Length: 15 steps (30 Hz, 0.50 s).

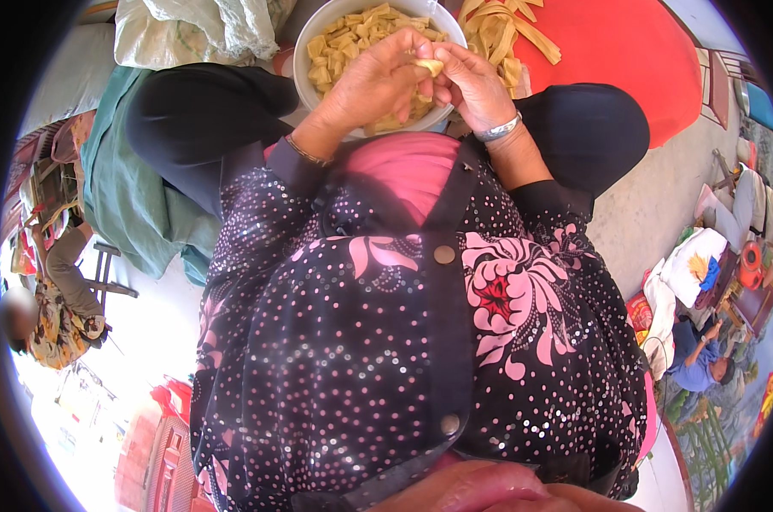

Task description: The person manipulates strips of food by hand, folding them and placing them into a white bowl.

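A white round tub (pixel 302 70) stands before me at the top of the head view, holding many folded pale-yellow strip pieces (pixel 360 32). Above it my two hands meet. Between their fingertips is a small folded yellow strip piece (pixel 430 66). My left hand (pixel 479 83), with a silver bracelet at the wrist, pinches its right side. My right hand (pixel 377 80) has thumb and fingers on its left side. Long loose yellow strips (pixel 501 32) lie to the right of the tub, partly over a red surface.
A red round surface (pixel 617 64) is at the upper right, a white woven sack (pixel 188 32) at the upper left. Green cloth (pixel 130 185) lies beside my knee. A person (pixel 60 307) sits at the far left; another person in blue (pixel 693 358) is at the right.
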Available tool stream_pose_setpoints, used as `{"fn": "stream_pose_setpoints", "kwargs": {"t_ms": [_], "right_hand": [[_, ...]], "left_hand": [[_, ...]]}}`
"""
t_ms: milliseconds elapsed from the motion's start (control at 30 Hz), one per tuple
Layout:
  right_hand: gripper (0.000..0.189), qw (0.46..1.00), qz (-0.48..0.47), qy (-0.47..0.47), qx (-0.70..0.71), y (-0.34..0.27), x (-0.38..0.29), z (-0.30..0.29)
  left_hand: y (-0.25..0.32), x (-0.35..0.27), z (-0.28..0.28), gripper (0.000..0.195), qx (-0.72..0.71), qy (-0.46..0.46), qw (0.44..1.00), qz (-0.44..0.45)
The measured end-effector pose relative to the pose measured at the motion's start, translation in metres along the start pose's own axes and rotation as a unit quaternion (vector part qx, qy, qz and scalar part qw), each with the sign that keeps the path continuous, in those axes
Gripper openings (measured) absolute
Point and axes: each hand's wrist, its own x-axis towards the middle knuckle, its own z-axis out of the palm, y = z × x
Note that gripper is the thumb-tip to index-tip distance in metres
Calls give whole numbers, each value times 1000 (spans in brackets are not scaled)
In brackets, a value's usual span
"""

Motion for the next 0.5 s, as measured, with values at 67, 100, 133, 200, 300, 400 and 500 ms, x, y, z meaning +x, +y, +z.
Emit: {"fn": "stream_pose_setpoints", "kwargs": {"t_ms": [67, 100, 133, 200, 300, 400, 500], "right_hand": [[23, 1000, 7, -11, -7, 0, 3, -3], [22, 1000, -1, -6, -31, 1, 2, -6], [21, 998, -9, -1, -54, 1, 1, -9], [19, 995, -21, 50, -78, 1, 1, -5], [18, 988, -45, 101, -107, 2, 6, -2], [17, 985, -59, 137, -88, -4, 11, -7], [17, 983, -84, 156, -47, -7, 13, -12]], "left_hand": [[1, -1, -3, 10, -4, -25, 999, -22], [0, 0, 0, 11, -6, -22, 999, -27], [-2, 0, 3, 12, -9, -18, 999, -32], [-7, 1, 4, 14, -11, -14, 999, -34], [-4, 0, 0, 17, -21, -16, 999, -44], [7, -6, 6, 24, 13, 3, 998, -68], [11, -6, 7, 30, 8, -11, 996, -89]]}}
